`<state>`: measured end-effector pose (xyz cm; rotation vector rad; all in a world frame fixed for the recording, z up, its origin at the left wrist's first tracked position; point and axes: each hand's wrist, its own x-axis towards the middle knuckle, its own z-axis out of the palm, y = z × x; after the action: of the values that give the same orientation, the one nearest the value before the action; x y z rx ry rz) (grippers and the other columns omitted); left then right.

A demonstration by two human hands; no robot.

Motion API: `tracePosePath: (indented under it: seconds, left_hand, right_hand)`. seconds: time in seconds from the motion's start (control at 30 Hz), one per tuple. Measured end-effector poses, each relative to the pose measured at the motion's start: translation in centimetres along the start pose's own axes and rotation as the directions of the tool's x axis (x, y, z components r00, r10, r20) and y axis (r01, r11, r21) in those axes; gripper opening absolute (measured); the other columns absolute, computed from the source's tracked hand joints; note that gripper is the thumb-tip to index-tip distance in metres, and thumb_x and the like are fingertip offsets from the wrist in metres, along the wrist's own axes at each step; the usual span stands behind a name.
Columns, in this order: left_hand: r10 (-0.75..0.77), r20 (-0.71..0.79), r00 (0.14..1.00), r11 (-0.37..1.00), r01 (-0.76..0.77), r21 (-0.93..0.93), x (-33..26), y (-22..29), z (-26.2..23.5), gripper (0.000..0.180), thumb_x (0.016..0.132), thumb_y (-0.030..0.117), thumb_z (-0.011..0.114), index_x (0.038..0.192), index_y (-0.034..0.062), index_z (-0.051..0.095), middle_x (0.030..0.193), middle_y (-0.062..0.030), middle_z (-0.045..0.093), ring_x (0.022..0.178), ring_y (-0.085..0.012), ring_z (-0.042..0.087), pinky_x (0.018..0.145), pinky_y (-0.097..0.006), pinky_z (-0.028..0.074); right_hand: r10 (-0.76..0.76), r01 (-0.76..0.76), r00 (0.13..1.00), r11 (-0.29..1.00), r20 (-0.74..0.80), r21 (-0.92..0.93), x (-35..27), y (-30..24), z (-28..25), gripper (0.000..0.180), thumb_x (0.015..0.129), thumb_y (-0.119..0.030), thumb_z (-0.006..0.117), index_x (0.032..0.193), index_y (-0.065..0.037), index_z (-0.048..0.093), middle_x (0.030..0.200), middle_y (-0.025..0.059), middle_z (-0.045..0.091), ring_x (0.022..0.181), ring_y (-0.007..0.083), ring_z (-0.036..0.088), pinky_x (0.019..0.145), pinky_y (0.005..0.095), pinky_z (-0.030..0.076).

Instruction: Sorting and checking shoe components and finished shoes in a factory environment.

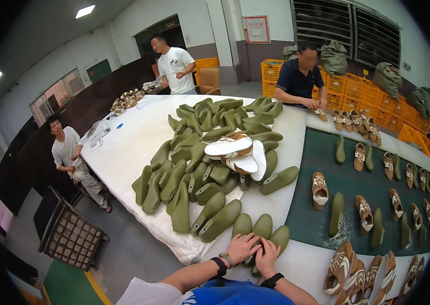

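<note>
My left hand (242, 248) and my right hand (267, 258) come together at the near edge of the table, over a short row of olive-green shoe lasts. Their fingers are bent round the middle shoe last (263, 225), and the fingertips nearly meet. On either side lie a left-hand last (242, 224) and a right-hand last (280, 235). My hands cover the lower parts of this row. Just beyond is a big heap of green shoe lasts (174, 180). Several brown and white sneakers (230, 145) with white soles lie on top of it.
The heap rests on a white-covered table (118, 152). To the right, a green conveyor belt (306, 223) carries sneakers paired with lasts. More sneakers (344, 269) stand at the near right. Three other people are around the table; one at far right handles a sneaker (320, 115). Orange crates (344, 91) line the wall.
</note>
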<state>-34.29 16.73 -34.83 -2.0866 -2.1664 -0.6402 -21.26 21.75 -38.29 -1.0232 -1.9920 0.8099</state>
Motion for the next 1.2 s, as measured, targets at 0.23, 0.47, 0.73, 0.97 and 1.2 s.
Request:
tracePosePath:
  seconds: [0.23, 0.47, 0.73, 0.97, 1.2]
  left_hand:
    - [0.018, 0.026, 1.0, 1.0, -0.019, 0.024, 0.8, 0.5, 0.1, 0.039, 0.085, 0.036, 0.056, 0.114, 0.009, 0.058, 0.113, -0.0142, 0.059, 0.095, -0.0293, 0.059, 0.086, -0.039, 0.044]
    - [0.034, 0.002, 0.999, 0.999, -0.034, 0.028, 1.2, -0.1, 0.2, 0.039, 0.084, 0.034, 0.057, 0.113, 0.0073, 0.058, 0.11, -0.0145, 0.059, 0.096, -0.0279, 0.059, 0.087, -0.041, 0.043]
    - [0.231, 0.089, 0.969, 0.973, -0.229, -0.035, 1.4, -0.4, -0.9, 0.044, 0.082, 0.033, 0.06, 0.12, 0.0103, 0.055, 0.125, -0.0154, 0.052, 0.113, -0.0313, 0.05, 0.092, -0.042, 0.041]
    - [0.232, 0.096, 0.968, 0.964, -0.216, -0.157, 2.0, -0.3, -0.7, 0.034, 0.077, 0.026, 0.064, 0.106, 0.0087, 0.061, 0.121, -0.0144, 0.054, 0.109, -0.0312, 0.052, 0.087, -0.039, 0.046]
    - [0.216, 0.152, 0.965, 0.97, -0.195, -0.143, 1.7, -0.7, -0.7, 0.035, 0.075, 0.027, 0.064, 0.106, 0.0102, 0.062, 0.122, -0.0134, 0.053, 0.109, -0.031, 0.053, 0.082, -0.039, 0.047]
  right_hand:
    - [0.05, -0.047, 0.997, 0.998, -0.05, 0.051, -0.1, 0.2, -0.2, 0.032, 0.08, -0.014, 0.054, 0.11, -0.006, 0.061, 0.102, 0.0112, 0.063, 0.11, 0.0286, 0.051, 0.105, 0.0587, 0.016]
    - [0.007, -0.004, 0.997, 0.999, -0.078, 0.045, 0.3, 0.5, 0.4, 0.03, 0.078, -0.017, 0.058, 0.106, -0.008, 0.062, 0.106, 0.0105, 0.063, 0.109, 0.0283, 0.052, 0.104, 0.0566, 0.02]
    - [0.278, -0.265, 0.96, 0.876, 0.029, 0.403, 1.3, 2.1, -0.3, 0.022, 0.081, -0.016, 0.062, 0.102, -0.007, 0.062, 0.084, 0.0047, 0.068, 0.083, 0.0208, 0.064, 0.107, 0.0538, 0.018]
    - [0.087, -0.061, 0.957, 0.993, 0.276, -0.099, 15.8, 3.5, -2.8, 0.032, 0.083, -0.025, 0.056, 0.107, -0.005, 0.062, 0.08, 0.0159, 0.065, 0.069, 0.0239, 0.064, 0.066, 0.0353, 0.052]
    - [0.445, -0.459, 0.791, 0.885, 0.419, -0.074, 30.8, 3.7, 5.2, 0.043, 0.085, -0.038, 0.051, 0.119, -0.011, 0.049, 0.098, 0.0203, 0.064, 0.09, 0.0344, 0.063, 0.076, 0.0441, 0.05]
